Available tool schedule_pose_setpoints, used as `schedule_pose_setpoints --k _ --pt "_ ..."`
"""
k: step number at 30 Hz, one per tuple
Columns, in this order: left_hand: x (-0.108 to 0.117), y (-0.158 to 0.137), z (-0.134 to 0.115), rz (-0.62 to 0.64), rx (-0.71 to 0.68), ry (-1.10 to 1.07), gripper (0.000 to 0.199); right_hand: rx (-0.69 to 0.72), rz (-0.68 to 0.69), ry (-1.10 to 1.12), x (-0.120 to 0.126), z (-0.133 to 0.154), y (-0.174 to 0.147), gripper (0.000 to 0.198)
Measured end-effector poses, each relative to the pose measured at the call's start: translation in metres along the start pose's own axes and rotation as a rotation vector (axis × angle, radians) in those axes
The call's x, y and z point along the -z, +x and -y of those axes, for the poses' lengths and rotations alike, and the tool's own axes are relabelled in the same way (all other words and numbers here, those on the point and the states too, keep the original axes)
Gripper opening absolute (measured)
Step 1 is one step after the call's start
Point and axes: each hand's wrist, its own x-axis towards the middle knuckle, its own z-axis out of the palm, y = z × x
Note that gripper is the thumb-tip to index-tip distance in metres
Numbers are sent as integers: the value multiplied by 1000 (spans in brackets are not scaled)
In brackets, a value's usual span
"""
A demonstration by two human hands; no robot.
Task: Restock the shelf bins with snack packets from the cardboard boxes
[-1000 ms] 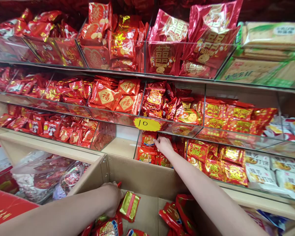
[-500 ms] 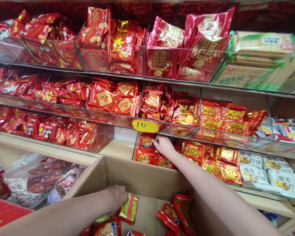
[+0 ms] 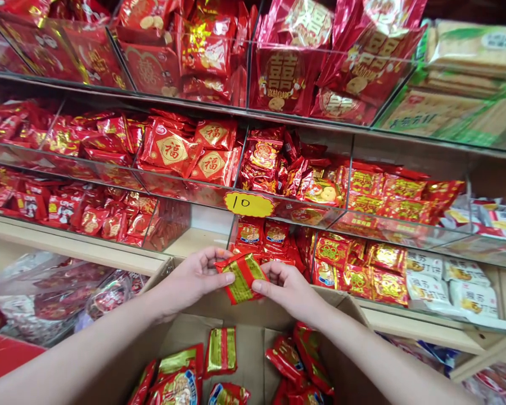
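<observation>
Between my two hands is a small red and gold snack packet (image 3: 245, 277), its gold back with a red band turned up. My left hand (image 3: 197, 279) pinches its left edge, thumb on top. My right hand (image 3: 290, 288) grips the right edge the same way. Both are above the far wall of an open cardboard box (image 3: 253, 331). Inside the box lie several similar packets, one with its gold back up (image 3: 220, 350) and others in piles at left and right. Just beyond my hands, more red packets (image 3: 276, 234) sit in a clear bin on the bottom shelf.
Shelves with clear dividers hold red packets (image 3: 172, 149), pink-red packets (image 3: 280, 79), green-wrapped crackers (image 3: 438, 112) and white packets (image 3: 425, 289). A yellow price tag (image 3: 249, 203) reading 10 hangs on the middle shelf edge. Plastic-bagged goods (image 3: 46, 298) lie at lower left.
My left hand has risen out of the box, leaving a packet there. My right hand has come back from the bottom-shelf bin, and both now hold one packet. The view has tilted down slightly.
</observation>
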Motion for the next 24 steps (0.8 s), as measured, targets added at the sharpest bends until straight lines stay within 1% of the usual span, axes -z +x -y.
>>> schedule_pose_setpoints --k 3,6,8,11,14,17,20,24 --pt "0 3 2 -39 -29 75 17 -55 50 18 -1 -5 1 29" --pt "2 5 3 -49 -83 203 18 -66 47 -42 -3 -9 -3 28" --pt "3 6 4 -10 -101 275 24 -42 38 -134 -5 -9 -6 25" --pt "3 5 4 60 -115 399 23 -20 33 -257 -6 -4 -10 21" --pt "1 3 1 83 -151 529 23 -38 40 -285 -6 0 -12 20" --pt "-2 1 -1 45 -202 706 25 -53 61 -262 -7 -3 -12 21" --pt "-5 -2 1 -13 -257 860 24 -84 96 -168 -9 -8 -12 24" --pt "-10 -8 7 -55 -317 960 20 -112 157 5 -14 -9 -13 32"
